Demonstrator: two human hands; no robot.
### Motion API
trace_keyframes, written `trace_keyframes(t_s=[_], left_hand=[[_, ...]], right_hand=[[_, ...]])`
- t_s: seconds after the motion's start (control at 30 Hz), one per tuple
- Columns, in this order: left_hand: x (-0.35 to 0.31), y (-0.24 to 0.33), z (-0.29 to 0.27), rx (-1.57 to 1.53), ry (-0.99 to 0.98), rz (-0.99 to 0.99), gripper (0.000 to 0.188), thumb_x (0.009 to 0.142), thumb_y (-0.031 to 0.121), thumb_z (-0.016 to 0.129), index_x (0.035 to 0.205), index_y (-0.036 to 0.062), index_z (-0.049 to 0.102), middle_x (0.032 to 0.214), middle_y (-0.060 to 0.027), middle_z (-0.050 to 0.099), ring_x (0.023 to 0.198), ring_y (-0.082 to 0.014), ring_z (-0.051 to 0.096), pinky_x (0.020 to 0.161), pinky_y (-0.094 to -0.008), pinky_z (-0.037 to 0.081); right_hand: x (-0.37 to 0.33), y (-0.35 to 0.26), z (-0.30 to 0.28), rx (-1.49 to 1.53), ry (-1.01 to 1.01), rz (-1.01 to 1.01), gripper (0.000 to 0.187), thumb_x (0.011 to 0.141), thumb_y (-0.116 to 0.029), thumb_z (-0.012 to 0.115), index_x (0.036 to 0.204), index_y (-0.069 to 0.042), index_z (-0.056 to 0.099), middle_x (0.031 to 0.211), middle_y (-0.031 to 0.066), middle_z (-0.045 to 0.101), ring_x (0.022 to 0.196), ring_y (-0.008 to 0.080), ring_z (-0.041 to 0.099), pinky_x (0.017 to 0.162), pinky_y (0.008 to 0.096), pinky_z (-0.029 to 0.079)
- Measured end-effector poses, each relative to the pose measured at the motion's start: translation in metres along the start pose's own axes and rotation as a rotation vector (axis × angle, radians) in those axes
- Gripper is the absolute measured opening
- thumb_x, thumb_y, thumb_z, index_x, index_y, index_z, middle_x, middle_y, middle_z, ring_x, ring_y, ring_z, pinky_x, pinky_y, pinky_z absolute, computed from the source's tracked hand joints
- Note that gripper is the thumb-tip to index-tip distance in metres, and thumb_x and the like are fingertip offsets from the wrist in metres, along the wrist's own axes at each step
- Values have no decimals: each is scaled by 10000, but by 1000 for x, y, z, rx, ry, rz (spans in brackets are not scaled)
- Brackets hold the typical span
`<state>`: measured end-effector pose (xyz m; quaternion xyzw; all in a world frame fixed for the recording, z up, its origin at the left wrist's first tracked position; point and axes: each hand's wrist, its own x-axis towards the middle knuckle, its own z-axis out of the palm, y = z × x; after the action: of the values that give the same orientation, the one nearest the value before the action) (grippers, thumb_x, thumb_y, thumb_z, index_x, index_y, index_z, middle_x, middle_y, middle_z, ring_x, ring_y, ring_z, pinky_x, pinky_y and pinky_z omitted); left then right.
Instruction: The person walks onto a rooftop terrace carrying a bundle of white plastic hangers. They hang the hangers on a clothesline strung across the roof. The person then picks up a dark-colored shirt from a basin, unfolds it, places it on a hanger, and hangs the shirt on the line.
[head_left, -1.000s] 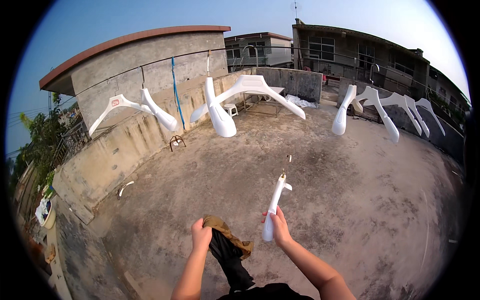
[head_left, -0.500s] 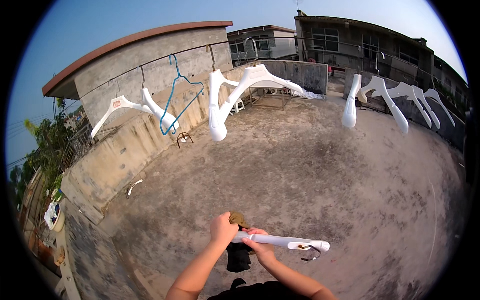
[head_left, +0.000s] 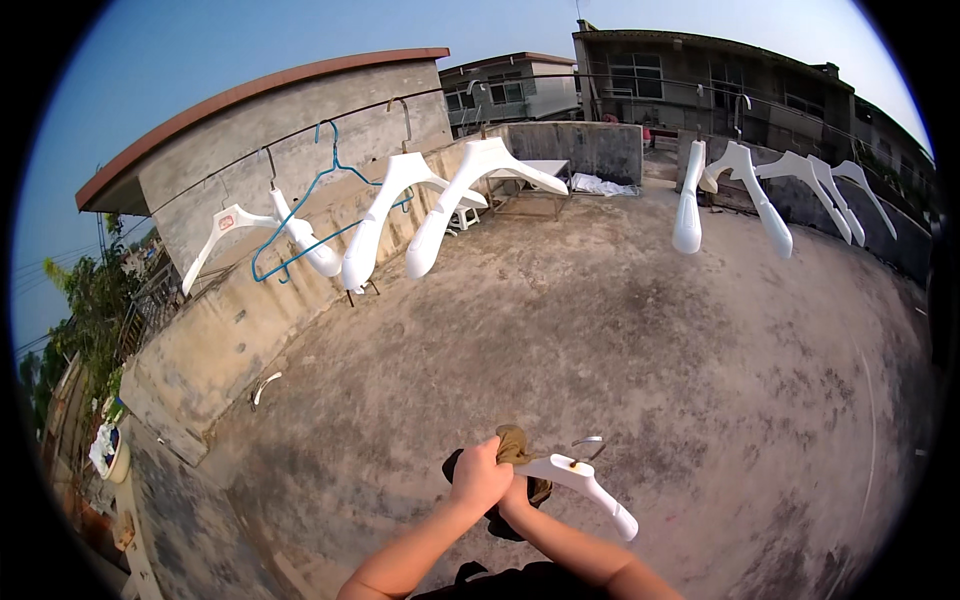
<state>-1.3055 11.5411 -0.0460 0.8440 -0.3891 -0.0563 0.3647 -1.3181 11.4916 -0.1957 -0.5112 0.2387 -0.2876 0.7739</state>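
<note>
Low in front of me, my left hand [head_left: 481, 477] is closed on a bunched olive and black garment [head_left: 513, 445]. One arm of a white plastic hanger [head_left: 566, 472] runs into the cloth beside this fist. The hanger's other arm slopes down to the right, and its metal hook [head_left: 590, 441] points up. Just right of and below my left hand, my right hand [head_left: 514, 497] is closed in the cloth under the hanger; its fingertips are hidden. Dark folds hang below both hands.
Across the yard, a wire carries several white hangers [head_left: 460, 205] and a blue hanger [head_left: 325, 180]. A low concrete wall [head_left: 215, 320] borders the left side. A white stool [head_left: 463, 217] and table [head_left: 530, 168] stand at the back; a tub [head_left: 118, 458] is at far left.
The held hanger has turned: its hook points up now, and its free arm slopes down. My right hand has slid off its bar, in beside my left hand. Hangers on the wire have swung.
</note>
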Motion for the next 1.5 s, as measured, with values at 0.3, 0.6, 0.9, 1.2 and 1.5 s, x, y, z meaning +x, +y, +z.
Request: trace_keyframes(t_s=[0.3,0.6,0.9,1.2,1.5], left_hand=[[18,-3,-27,290,-142,619,309,657,207,656,904,35,590,1299,-115,381,1133,-342,382,891,-441,373],[24,-21,-29,325,-223,588,579,670,27,638,1199,78,409,1400,-138,198,1155,-361,408,886,-419,425],[16,-45,-35,216,-104,493,538,603,-10,596,1130,66,517,1055,-133,583,935,-316,570,728,-372,493],[10,-58,-56,40,-86,494,575,596,-18,611,1161,52,525,1013,-139,587,848,-314,579,675,-358,479],[-15,-123,-98,-100,38,271,504,612,-36,637,1110,-18,562,1148,-178,563,1061,-274,552,858,-324,465]], right_hand=[[21,-61,-21,83,-171,-45,79,895,-128,452,956,-78,441,916,37,515,857,143,535,687,318,471],[20,-91,-24,199,-288,209,266,901,-238,505,1113,-79,483,1067,45,539,962,138,540,796,300,459],[8,-127,-80,-148,-692,141,305,826,-161,609,1080,-2,555,995,55,587,901,105,536,741,234,451],[54,36,-102,-536,-133,96,955,617,-414,781,1327,-1,295,1175,170,496,1052,220,511,894,384,420],[38,-15,-121,-196,69,241,391,806,-276,601,1135,-70,558,1046,136,601,928,264,602,746,393,530]])
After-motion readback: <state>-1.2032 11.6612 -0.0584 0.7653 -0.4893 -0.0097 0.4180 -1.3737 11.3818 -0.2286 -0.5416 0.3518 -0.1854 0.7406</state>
